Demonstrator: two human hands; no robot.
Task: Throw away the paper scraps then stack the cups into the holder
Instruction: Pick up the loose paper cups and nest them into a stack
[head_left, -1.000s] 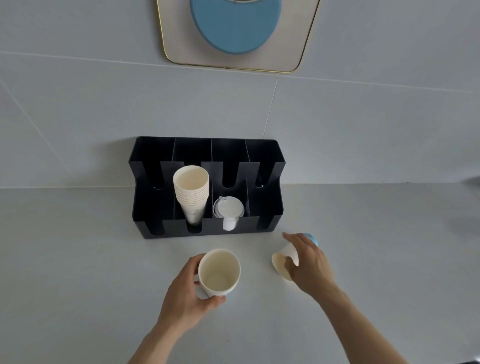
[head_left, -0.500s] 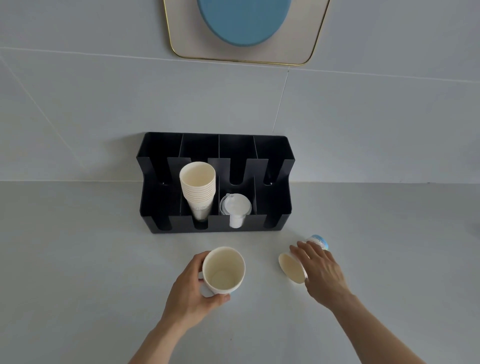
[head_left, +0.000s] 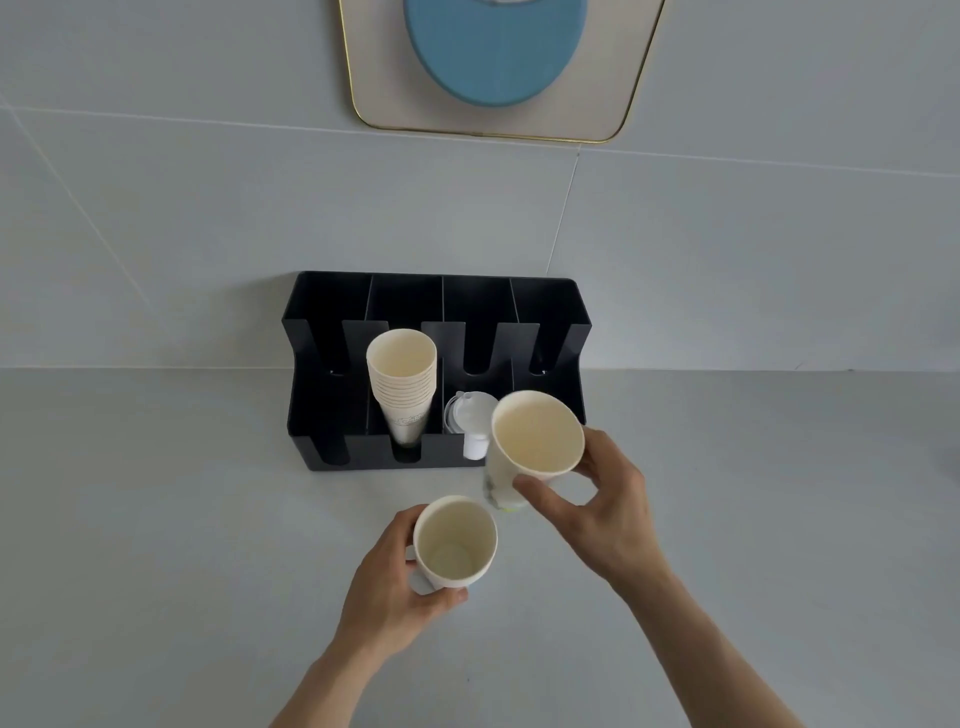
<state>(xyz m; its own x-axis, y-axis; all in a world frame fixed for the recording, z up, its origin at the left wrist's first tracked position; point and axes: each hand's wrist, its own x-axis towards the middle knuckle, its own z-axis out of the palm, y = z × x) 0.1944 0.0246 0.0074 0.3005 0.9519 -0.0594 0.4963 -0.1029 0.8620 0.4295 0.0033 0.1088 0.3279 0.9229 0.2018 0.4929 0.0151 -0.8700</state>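
My left hand (head_left: 392, 582) grips an upright paper cup (head_left: 454, 543) resting on the grey counter, mouth up. My right hand (head_left: 602, 512) holds a second paper cup (head_left: 535, 441) lifted above the counter, tilted with its mouth toward me, just right of and above the first cup. Behind them against the wall stands the black cup holder (head_left: 311, 415) with several compartments. A stack of paper cups (head_left: 402, 379) leans in its second slot from the left. White plastic lids (head_left: 470, 415) sit in the third slot. No paper scraps are visible.
The grey counter (head_left: 156, 519) stretches to both sides of the holder. A tiled wall rises behind it, carrying a gold-rimmed panel with a blue disc (head_left: 493, 52) at the top.
My right hand has picked the lying cup up off the counter and brought it left and up toward the other cup. My left hand has kept hold of its cup.
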